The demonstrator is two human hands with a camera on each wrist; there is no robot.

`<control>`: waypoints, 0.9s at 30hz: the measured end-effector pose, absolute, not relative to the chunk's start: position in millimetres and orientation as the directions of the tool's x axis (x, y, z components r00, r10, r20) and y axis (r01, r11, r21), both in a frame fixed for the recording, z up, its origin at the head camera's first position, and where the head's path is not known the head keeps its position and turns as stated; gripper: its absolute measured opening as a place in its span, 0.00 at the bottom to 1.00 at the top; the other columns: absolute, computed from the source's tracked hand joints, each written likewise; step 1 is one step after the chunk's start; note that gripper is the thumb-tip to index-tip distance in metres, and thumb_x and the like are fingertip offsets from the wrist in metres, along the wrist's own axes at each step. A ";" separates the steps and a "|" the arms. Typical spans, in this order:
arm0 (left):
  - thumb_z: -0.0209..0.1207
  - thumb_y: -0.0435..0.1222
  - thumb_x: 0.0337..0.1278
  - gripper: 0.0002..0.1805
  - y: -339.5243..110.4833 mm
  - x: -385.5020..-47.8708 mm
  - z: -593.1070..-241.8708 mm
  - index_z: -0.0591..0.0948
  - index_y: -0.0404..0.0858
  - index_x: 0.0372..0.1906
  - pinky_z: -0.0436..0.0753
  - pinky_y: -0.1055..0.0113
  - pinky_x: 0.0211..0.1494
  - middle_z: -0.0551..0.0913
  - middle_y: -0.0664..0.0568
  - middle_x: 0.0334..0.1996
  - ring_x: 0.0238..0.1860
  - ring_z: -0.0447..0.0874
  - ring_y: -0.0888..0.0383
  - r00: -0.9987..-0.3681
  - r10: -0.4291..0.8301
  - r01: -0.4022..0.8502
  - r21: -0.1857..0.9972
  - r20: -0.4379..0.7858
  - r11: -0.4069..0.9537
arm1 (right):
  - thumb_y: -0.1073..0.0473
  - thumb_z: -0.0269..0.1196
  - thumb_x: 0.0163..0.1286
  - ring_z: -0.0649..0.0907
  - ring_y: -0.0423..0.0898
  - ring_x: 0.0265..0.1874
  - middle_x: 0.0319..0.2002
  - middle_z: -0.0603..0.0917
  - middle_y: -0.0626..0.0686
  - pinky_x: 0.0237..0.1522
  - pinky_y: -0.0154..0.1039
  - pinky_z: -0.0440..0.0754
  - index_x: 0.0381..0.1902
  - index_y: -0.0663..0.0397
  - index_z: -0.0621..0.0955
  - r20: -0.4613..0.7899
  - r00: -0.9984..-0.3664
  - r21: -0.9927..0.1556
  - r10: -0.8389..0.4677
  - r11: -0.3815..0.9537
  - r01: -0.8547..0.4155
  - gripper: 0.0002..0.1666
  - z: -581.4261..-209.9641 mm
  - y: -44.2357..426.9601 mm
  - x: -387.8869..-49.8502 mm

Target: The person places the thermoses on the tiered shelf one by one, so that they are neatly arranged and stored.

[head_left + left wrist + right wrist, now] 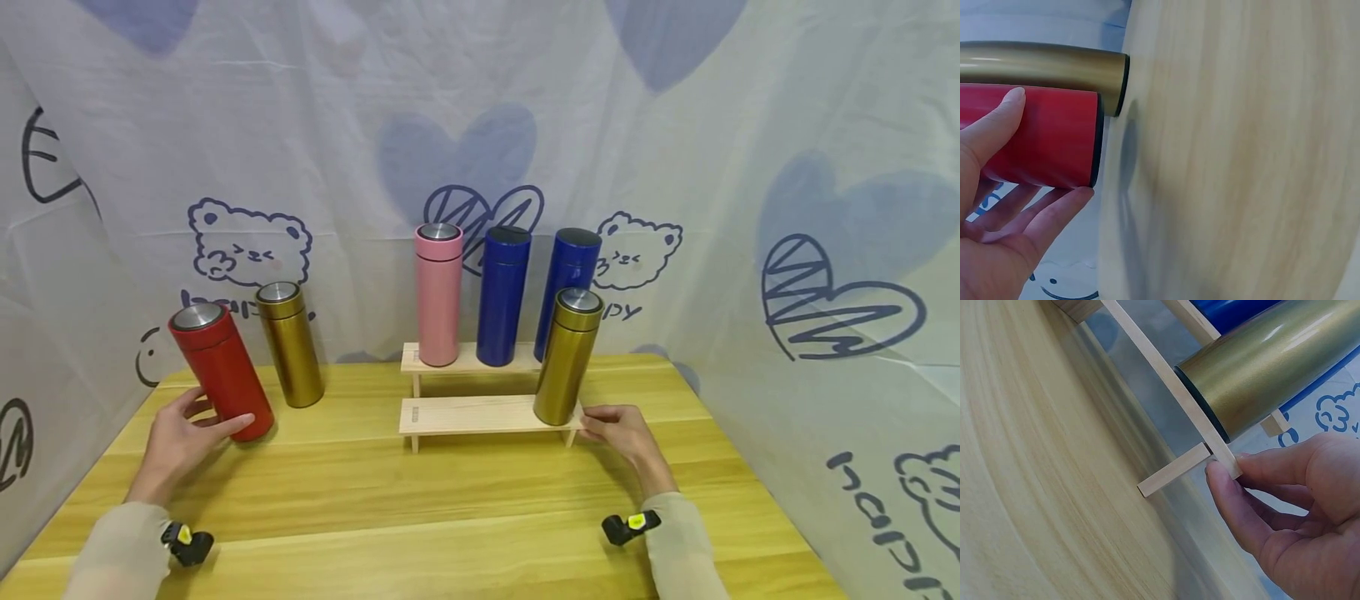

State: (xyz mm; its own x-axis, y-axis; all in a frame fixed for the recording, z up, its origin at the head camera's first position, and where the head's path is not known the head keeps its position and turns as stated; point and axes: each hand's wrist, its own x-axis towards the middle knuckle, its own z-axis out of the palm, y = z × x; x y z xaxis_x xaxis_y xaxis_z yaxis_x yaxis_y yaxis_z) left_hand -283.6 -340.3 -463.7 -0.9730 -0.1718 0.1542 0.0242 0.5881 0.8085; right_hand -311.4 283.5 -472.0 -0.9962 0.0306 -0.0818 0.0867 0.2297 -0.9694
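Observation:
My left hand (183, 437) grips the lower part of a red thermos flask (225, 371), thumb on the near side and fingers round the far side. The red flask (1041, 134) shows a dark base ring in the left wrist view; whether that base touches the table I cannot tell. With my right hand (622, 429) I pinch the right end of a wooden rack's lower shelf (472, 414). On that end stands a gold thermos flask (568, 358). The right wrist view shows thumb and fingers on the shelf end (1230, 464), just beside the gold flask (1260, 375).
A pink flask (439, 296) and two blue flasks (504, 296) (573, 250) stand on the rack's upper shelf (465, 358). Another gold flask (292, 346) stands on the wooden table (420, 517) behind the red one. A patterned cloth (337, 150) hangs behind.

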 end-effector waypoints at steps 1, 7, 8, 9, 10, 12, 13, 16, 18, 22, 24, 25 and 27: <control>0.72 0.51 0.59 0.57 -339.6 -282.7 -462.7 0.54 0.25 0.79 0.83 0.83 0.35 0.69 0.21 0.69 0.62 0.78 0.25 -0.973 -0.173 0.020 0.808 0.150 0.589 | 0.73 0.58 0.74 0.90 0.39 0.35 0.60 0.78 0.79 0.44 0.33 0.91 0.62 0.83 0.75 -0.081 -0.996 -0.969 0.030 0.233 0.086 0.21 -472.0 283.5 -311.6; 0.72 0.54 0.58 0.56 -334.1 -277.0 -455.8 0.57 0.28 0.79 0.83 0.83 0.36 0.70 0.23 0.69 0.61 0.79 0.26 -0.974 -0.175 0.010 0.802 0.142 0.597 | 0.73 0.59 0.74 0.90 0.39 0.35 0.60 0.79 0.79 0.43 0.32 0.90 0.61 0.83 0.75 -0.075 -0.997 -0.970 0.030 0.230 0.079 0.22 -471.1 283.3 -312.6; 0.72 0.54 0.58 0.56 -332.5 -276.3 -454.3 0.58 0.28 0.79 0.83 0.83 0.36 0.71 0.23 0.68 0.61 0.80 0.26 -0.975 -0.170 0.014 0.800 0.144 0.599 | 0.73 0.59 0.74 0.90 0.39 0.35 0.60 0.79 0.79 0.43 0.32 0.90 0.61 0.83 0.75 -0.074 -0.997 -0.970 0.031 0.229 0.079 0.22 -471.0 283.3 -312.6; 0.72 0.54 0.57 0.56 -330.7 -275.6 -452.8 0.58 0.28 0.79 0.83 0.82 0.36 0.71 0.23 0.68 0.61 0.80 0.26 -0.976 -0.164 0.019 0.799 0.147 0.602 | 0.73 0.59 0.74 0.90 0.39 0.34 0.60 0.79 0.79 0.43 0.32 0.90 0.61 0.83 0.75 -0.075 -0.997 -0.971 0.033 0.226 0.080 0.22 -470.9 283.3 -312.6; 0.72 0.53 0.57 0.55 -328.8 -275.1 -451.2 0.59 0.27 0.79 0.84 0.82 0.36 0.71 0.23 0.68 0.60 0.80 0.26 -0.977 -0.156 0.026 0.799 0.148 0.600 | 0.74 0.59 0.74 0.91 0.39 0.35 0.60 0.79 0.79 0.43 0.32 0.90 0.62 0.84 0.75 -0.070 -0.997 -0.971 0.026 0.225 0.074 0.22 -470.9 283.6 -312.5; 0.73 0.53 0.57 0.55 -324.5 -274.5 -448.3 0.60 0.27 0.78 0.85 0.81 0.37 0.71 0.24 0.68 0.61 0.80 0.26 -0.979 -0.139 0.036 0.799 0.149 0.600 | 0.74 0.59 0.74 0.91 0.40 0.35 0.60 0.78 0.79 0.43 0.32 0.90 0.62 0.84 0.74 -0.070 -0.997 -0.972 0.027 0.221 0.074 0.22 -471.3 283.9 -312.4; 0.73 0.53 0.57 0.55 -322.2 -274.2 -447.0 0.60 0.27 0.78 0.85 0.80 0.38 0.71 0.24 0.68 0.61 0.80 0.26 -0.980 -0.131 0.042 0.800 0.149 0.598 | 0.74 0.59 0.74 0.91 0.40 0.35 0.60 0.79 0.79 0.42 0.31 0.90 0.62 0.83 0.75 -0.074 -0.997 -0.972 0.033 0.220 0.079 0.22 -471.5 283.8 -312.2; 0.73 0.51 0.57 0.53 -315.8 -272.9 -444.2 0.61 0.26 0.77 0.87 0.79 0.40 0.71 0.24 0.68 0.61 0.80 0.26 -0.981 -0.113 0.059 0.802 0.155 0.595 | 0.73 0.59 0.74 0.91 0.40 0.36 0.61 0.78 0.79 0.44 0.32 0.90 0.62 0.83 0.74 -0.075 -0.997 -0.971 0.024 0.226 0.078 0.22 -472.1 283.9 -311.1; 0.73 0.50 0.57 0.52 -311.8 -271.8 -442.9 0.62 0.26 0.77 0.88 0.77 0.41 0.72 0.24 0.67 0.61 0.80 0.26 -0.981 -0.105 0.068 0.800 0.162 0.596 | 0.72 0.59 0.75 0.91 0.40 0.36 0.61 0.78 0.79 0.45 0.34 0.91 0.63 0.82 0.75 -0.081 -0.996 -0.969 0.023 0.231 0.084 0.22 -472.2 283.4 -310.3; 0.73 0.49 0.57 0.52 -303.3 -269.7 -441.4 0.62 0.27 0.77 0.91 0.68 0.46 0.72 0.25 0.67 0.61 0.80 0.27 -0.984 -0.085 0.077 0.802 0.158 0.593 | 0.72 0.59 0.75 0.91 0.40 0.36 0.62 0.76 0.79 0.47 0.36 0.91 0.63 0.82 0.74 -0.085 -0.996 -0.970 0.015 0.227 0.086 0.23 -472.2 283.3 -309.7; 0.74 0.50 0.57 0.52 -298.2 -269.2 -440.6 0.62 0.27 0.77 0.91 0.61 0.51 0.73 0.25 0.67 0.61 0.80 0.27 -0.986 -0.074 0.078 0.803 0.150 0.590 | 0.72 0.59 0.75 0.91 0.40 0.36 0.62 0.76 0.80 0.47 0.36 0.91 0.63 0.82 0.74 -0.086 -0.996 -0.970 0.018 0.225 0.088 0.23 -471.9 283.2 -309.7; 0.74 0.50 0.57 0.52 -295.5 -269.0 -440.3 0.62 0.27 0.77 0.91 0.58 0.52 0.73 0.25 0.67 0.61 0.81 0.28 -0.987 -0.068 0.079 0.803 0.146 0.591 | 0.72 0.59 0.75 0.91 0.40 0.36 0.62 0.76 0.80 0.46 0.36 0.91 0.63 0.82 0.74 -0.086 -0.996 -0.970 0.021 0.226 0.088 0.23 -471.6 283.2 -309.6; 0.74 0.50 0.57 0.52 -289.8 -268.8 -439.9 0.62 0.27 0.77 0.90 0.52 0.55 0.73 0.26 0.67 0.61 0.81 0.28 -0.988 -0.056 0.085 0.804 0.145 0.588 | 0.72 0.59 0.75 0.90 0.40 0.37 0.63 0.76 0.79 0.47 0.36 0.91 0.63 0.82 0.74 -0.088 -0.996 -0.969 0.025 0.231 0.091 0.23 -471.6 282.8 -309.4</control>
State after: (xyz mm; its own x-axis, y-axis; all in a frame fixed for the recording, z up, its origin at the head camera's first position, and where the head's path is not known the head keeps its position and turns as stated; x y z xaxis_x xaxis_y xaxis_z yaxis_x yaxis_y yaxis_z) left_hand -268.8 -289.8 -439.9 -0.9879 -0.0560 0.1447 0.0845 0.5881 0.8044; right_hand -309.4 282.8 -471.6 -0.9958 0.0249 -0.0881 0.0915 0.2315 -0.9685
